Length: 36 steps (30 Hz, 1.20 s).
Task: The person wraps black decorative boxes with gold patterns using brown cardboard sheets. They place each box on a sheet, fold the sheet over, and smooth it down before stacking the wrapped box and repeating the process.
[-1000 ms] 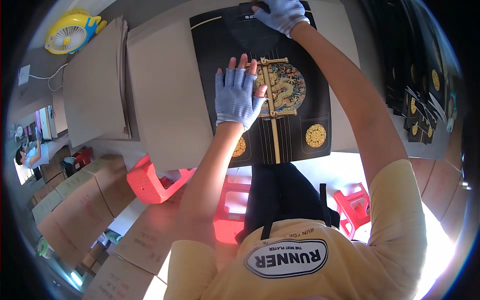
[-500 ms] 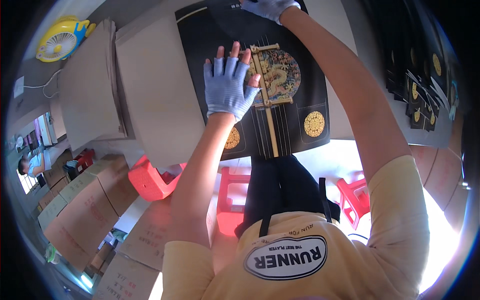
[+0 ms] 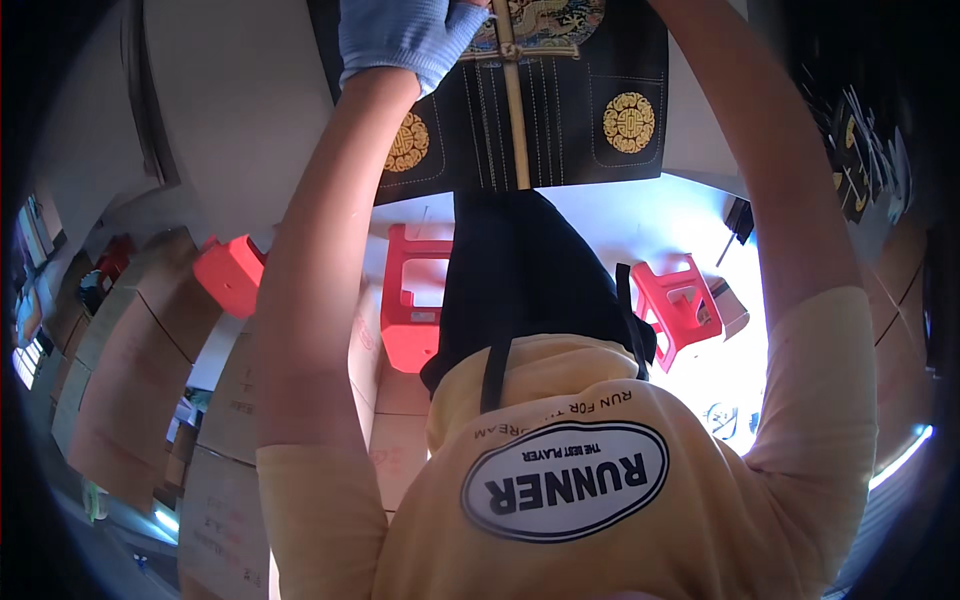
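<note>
Left hand [image 3: 405, 35] — blue-gloved, lying flat on the black gift box [image 3: 560, 120] at the table [image 3: 230, 110] near edge. Right hand out of view. Box carries round gold emblems [image 3: 629, 122] — and a central gold strip [image 3: 515, 110].

The view tips downward, so the black gold-patterned box [image 3: 560, 110] now sits at the very top edge with only its near part showing, where a second ago nearly all of it showed. The gloved left hand [image 3: 405, 35] is cut by the top edge, and the right hand is out of view. The yellow shirt [image 3: 600, 480] and red stools [image 3: 415, 305] fill more of the picture.
</note>
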Tool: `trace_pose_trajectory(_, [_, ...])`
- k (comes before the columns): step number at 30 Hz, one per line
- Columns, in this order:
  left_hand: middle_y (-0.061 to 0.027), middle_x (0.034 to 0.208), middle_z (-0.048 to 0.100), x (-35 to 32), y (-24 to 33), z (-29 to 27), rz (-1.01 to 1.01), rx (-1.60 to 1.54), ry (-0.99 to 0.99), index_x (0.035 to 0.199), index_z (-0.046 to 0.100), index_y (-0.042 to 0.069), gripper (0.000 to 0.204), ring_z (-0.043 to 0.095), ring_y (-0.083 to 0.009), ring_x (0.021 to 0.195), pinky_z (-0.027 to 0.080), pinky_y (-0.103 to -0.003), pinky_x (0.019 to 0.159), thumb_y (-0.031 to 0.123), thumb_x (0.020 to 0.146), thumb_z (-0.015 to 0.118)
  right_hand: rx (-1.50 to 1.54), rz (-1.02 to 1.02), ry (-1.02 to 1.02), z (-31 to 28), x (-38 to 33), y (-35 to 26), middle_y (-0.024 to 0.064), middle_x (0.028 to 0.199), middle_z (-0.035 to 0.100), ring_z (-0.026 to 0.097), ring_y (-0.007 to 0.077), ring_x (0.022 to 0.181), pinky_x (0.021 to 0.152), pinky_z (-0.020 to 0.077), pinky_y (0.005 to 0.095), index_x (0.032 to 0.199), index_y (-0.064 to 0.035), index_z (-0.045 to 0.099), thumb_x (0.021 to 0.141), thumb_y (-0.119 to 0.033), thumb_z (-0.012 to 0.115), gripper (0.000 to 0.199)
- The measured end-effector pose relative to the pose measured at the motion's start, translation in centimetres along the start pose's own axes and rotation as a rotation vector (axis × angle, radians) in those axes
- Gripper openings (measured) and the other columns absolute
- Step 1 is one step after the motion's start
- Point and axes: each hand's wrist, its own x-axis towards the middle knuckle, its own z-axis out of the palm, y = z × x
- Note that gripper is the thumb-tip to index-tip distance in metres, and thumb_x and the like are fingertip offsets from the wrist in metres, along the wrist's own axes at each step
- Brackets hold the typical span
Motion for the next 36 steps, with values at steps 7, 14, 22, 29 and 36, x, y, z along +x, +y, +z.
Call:
trace_pose_trajectory(7, [-0.0059, 0.15, 0.038, -0.8, -0.1, 0.3, -0.027, 0.035, 0.006, 0.14, 0.045, 0.013, 0.055, 0.031, -0.0346, 0.139, 0.022, -0.054, 0.114, 0.041, 0.093, 0.047, -0.112, -0.165, -0.359, -3.0, -8.6, -1.2, 0.0168, 0.157, 0.021, 0.018, 0.0411, 0.144, 0.108, 0.012, 0.072, 0.149, -0.0256, 0.033, 0.086, -0.076, 0.023, 0.081])
trace_pose_trajectory(14, [-0.006, 0.151, 0.037, -0.4, 0.1, 0.2, 0.003, 0.02, 0.021, 0.141, 0.044, 0.012, 0.055, 0.031, -0.0344, 0.138, 0.022, -0.054, 0.114, 0.038, 0.092, 0.049, 0.082, -0.324, -0.213, -2.4, -16.0, -0.4, 0.024, 0.154, 0.024, 0.022, 0.0495, 0.14, 0.099, 0.0137, 0.0794, 0.142, -0.0246, 0.046, 0.082, -0.079, 0.031, 0.082])
trace_pose_trajectory(22, [-0.0064, 0.15, 0.038, -0.3, 0.0, 0.1, 0.002, 0.036, 0.024, 0.141, 0.044, 0.014, 0.055, 0.034, -0.0347, 0.137, 0.022, -0.053, 0.114, 0.038, 0.091, 0.049, 0.088, -0.317, -0.273, -2.6, -16.2, -0.6, 0.0235, 0.155, 0.021, 0.017, 0.0474, 0.142, 0.101, 0.0112, 0.0783, 0.142, -0.0238, 0.045, 0.082, -0.078, 0.032, 0.082])
trace_pose_trajectory(29, [-0.0065, 0.15, 0.038, -0.3, 0.3, -0.1, -0.013, 0.062, 0.026, 0.143, 0.043, 0.015, 0.057, 0.033, -0.0341, 0.137, 0.022, -0.052, 0.114, 0.038, 0.091, 0.049, 0.152, -0.305, -0.253, -2.1, -16.7, -0.6, 0.0214, 0.157, 0.018, 0.011, 0.0444, 0.144, 0.104, 0.0075, 0.0771, 0.142, -0.0238, 0.045, 0.081, -0.076, 0.037, 0.081])
trace_pose_trajectory(36, [-0.0144, 0.152, 0.033, -1.5, 1.5, 0.7, -0.027, 0.112, -0.005, 0.144, 0.039, 0.008, 0.061, 0.029, -0.0375, 0.14, 0.021, -0.055, 0.114, 0.037, 0.09, 0.046, 0.117, -0.272, -0.381, -2.8, -16.4, -0.8, 0.02, 0.158, 0.015, 0.007, 0.0427, 0.146, 0.106, 0.005, 0.0749, 0.145, -0.0232, 0.041, 0.083, -0.072, 0.041, 0.079])
